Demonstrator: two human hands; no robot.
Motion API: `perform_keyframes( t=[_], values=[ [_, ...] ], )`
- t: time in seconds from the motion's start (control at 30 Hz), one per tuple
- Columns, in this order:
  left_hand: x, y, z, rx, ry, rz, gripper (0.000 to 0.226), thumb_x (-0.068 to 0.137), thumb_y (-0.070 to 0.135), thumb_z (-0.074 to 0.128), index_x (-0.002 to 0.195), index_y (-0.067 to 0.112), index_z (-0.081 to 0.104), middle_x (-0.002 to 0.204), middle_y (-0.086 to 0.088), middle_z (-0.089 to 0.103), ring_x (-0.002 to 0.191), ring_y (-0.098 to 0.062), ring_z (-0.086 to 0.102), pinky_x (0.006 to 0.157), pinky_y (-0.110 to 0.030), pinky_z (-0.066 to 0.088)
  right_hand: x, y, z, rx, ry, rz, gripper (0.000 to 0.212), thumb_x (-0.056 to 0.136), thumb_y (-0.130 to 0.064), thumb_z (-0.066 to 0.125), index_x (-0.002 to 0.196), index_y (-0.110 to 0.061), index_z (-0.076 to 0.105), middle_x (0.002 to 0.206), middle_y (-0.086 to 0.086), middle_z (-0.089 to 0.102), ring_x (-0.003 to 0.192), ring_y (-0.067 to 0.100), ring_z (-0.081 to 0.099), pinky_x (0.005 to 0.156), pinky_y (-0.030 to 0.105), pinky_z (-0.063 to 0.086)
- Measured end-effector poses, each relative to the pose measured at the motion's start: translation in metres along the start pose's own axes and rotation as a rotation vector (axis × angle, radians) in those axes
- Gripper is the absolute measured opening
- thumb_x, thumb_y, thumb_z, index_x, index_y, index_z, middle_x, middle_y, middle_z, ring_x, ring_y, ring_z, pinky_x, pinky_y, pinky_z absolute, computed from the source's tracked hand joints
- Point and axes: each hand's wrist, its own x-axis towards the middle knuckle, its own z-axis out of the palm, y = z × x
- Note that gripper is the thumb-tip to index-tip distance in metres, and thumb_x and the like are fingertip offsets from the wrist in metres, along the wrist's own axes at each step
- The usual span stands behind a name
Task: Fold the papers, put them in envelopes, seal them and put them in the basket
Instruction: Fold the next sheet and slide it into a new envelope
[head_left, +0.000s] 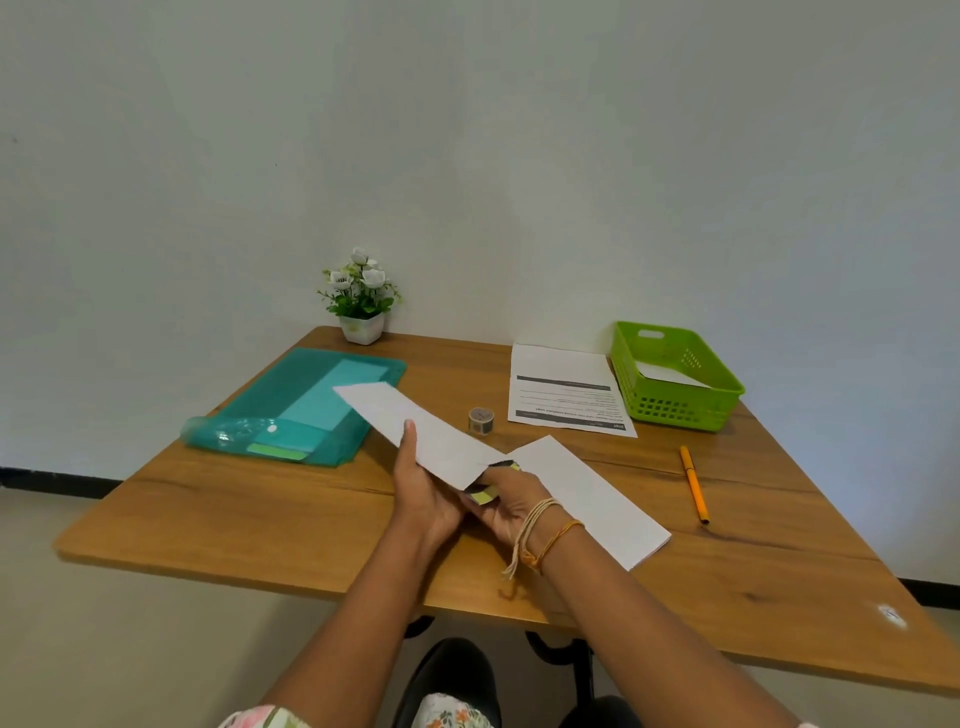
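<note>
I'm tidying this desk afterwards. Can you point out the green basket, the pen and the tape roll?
green basket (680, 413): head view, on its perforated front wall.
pen (693, 483): head view, on the middle of its orange barrel.
tape roll (481, 420): head view, on its side.

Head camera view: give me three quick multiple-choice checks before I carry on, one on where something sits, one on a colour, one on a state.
1. Where is the green basket?
A. far right of the table, beside the printed sheet
B. near left corner
C. on the floor

2. What colour is the pen?
A. blue
B. orange
C. black

3. What state is the white envelope?
A. lying sealed in the basket
B. flat under the folder
C. held up off the table in the left hand

Answers:
1 A, the basket stands just right of the printed sheet.
2 B, its barrel is orange.
3 C, the left hand grips its near end, the right hand beside it.
</note>
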Motion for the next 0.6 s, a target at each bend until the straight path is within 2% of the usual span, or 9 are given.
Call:
perform_keyframes(
  t=[0.07,0.13,0.2,0.27,0.3,0.37,0.43,0.5,0.6],
  values=[
    [0.003,0.003,0.002,-0.066,0.002,-0.078,0.074,0.075,0.06,0.066,0.132,0.02,0.041,0.123,-0.027,0.06,0.11,-0.048,0.06,0.1,-0.065,0.039,-0.004,0.002,0.001,-0.191,0.045,-0.013,0.034,0.083,0.005,0.066,0.113,-0.007,0.054,0.103,0.018,0.066,0.091,0.032,0.067,0.043,0.03,0.055],
    [0.004,0.004,0.004,-0.106,0.019,-0.117,0.077,0.075,0.057,0.067,0.135,0.02,0.037,0.124,-0.028,0.059,0.108,-0.048,0.061,0.099,-0.061,0.042,-0.004,0.0,-0.003,-0.667,0.182,-0.128,0.046,0.078,-0.017,0.077,0.113,-0.01,0.049,0.092,0.011,0.066,0.074,0.023,0.067,0.052,0.029,0.056],
    [0.005,0.004,0.005,-0.111,0.056,-0.145,0.073,0.078,0.054,0.066,0.135,0.018,0.038,0.122,-0.027,0.06,0.104,-0.047,0.063,0.092,-0.057,0.049,0.002,-0.001,-0.014,-1.189,0.331,-0.431,0.059,0.073,-0.034,0.078,0.116,-0.017,0.043,0.102,0.005,0.058,0.087,0.021,0.063,0.065,0.027,0.052],
    [0.001,0.003,0.007,-0.079,0.096,-0.167,0.066,0.08,0.053,0.064,0.129,0.016,0.042,0.113,-0.025,0.063,0.098,-0.044,0.065,0.079,-0.052,0.053,0.007,-0.001,-0.023,-1.538,0.368,-0.854,0.055,0.074,-0.032,0.076,0.119,-0.021,0.047,0.114,0.004,0.053,0.102,0.022,0.055,0.077,0.028,0.048],
    [0.0,0.002,0.007,-0.061,0.114,-0.173,0.062,0.081,0.052,0.064,0.127,0.015,0.045,0.106,-0.023,0.065,0.094,-0.041,0.065,0.073,-0.05,0.053,0.009,-0.002,-0.025,-1.628,0.311,-1.066,0.052,0.075,-0.026,0.075,0.121,-0.021,0.051,0.116,0.004,0.055,0.103,0.022,0.055,0.08,0.029,0.049],
    [0.0,0.003,0.007,-0.011,0.134,-0.19,0.059,0.08,0.051,0.064,0.123,0.013,0.052,0.094,-0.019,0.066,0.089,-0.036,0.063,0.069,-0.047,0.052,0.015,-0.004,-0.027,-1.71,0.103,-1.348,0.046,0.073,-0.014,0.076,0.116,-0.019,0.063,0.11,0.006,0.064,0.096,0.024,0.06,0.077,0.031,0.052],
    [0.0,0.003,0.008,0.02,0.134,-0.216,0.053,0.081,0.049,0.064,0.118,0.012,0.055,0.089,-0.017,0.066,0.087,-0.033,0.062,0.069,-0.046,0.052,0.022,-0.008,-0.025,-1.725,0.003,-1.516,0.029,0.067,-0.012,0.082,0.095,-0.013,0.074,0.09,0.008,0.071,0.077,0.026,0.066,0.062,0.03,0.055],
    [0.0,0.001,0.01,0.033,0.152,-0.223,0.044,0.083,0.042,0.065,0.113,0.011,0.056,0.091,-0.017,0.065,0.088,-0.033,0.061,0.074,-0.049,0.053,0.024,-0.01,-0.022,-1.694,0.036,-1.612,0.02,0.064,-0.014,0.084,0.081,-0.01,0.075,0.074,0.009,0.071,0.062,0.025,0.066,0.05,0.029,0.054],
    [0.001,-0.001,0.01,0.025,0.141,-0.218,0.037,0.083,0.035,0.065,0.11,0.011,0.057,0.095,-0.017,0.066,0.091,-0.033,0.062,0.088,-0.05,0.052,0.024,-0.013,-0.017,-1.602,0.079,-1.665,0.021,0.064,-0.016,0.081,0.082,-0.008,0.074,0.071,0.009,0.07,0.057,0.024,0.065,0.048,0.026,0.051]
  ],
)
